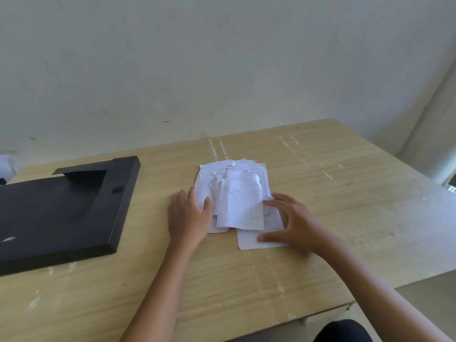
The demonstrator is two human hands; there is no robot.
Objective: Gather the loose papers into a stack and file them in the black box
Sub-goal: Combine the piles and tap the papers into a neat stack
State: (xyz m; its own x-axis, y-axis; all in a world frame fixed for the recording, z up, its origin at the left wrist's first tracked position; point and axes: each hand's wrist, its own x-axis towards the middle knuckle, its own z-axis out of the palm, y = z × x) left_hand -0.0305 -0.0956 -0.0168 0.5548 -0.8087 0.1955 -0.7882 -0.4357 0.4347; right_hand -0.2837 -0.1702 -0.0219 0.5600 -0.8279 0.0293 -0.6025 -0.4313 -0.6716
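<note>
At the far left, a black box (61,208) lies flat on the wooden bench (345,193), its long side running toward the wall. Its lid is down, so nothing of the inside shows and I cannot tell what it holds. The top face has a sunken panel with a notch at the far end and a small dark catch near the right edge. A pale glint sits on its near left corner.

To the right of the box, apart from it with bare wood between, is the left hand (188,215). It lies palm down with the fingers loosely spread and flat, the fingertips and thumb resting on the left edge of the papers (237,193); it pinches nothing.

The papers sit near the middle of the bench in an untidy pile, white sheets overlapping at slightly different angles, corners sticking out at the far side. The top sheet carries a printed form with ruled lines and is curled at its upper right. One sheet juts out at the near right, under the pile.

The right hand (293,223) is spread wide, palm down, fingers on the right edge of the pile and thumb pressing the jutting sheet.

Farther right the bench shows worn pale streaks, and a plain wall (222,58) stands behind.
</note>
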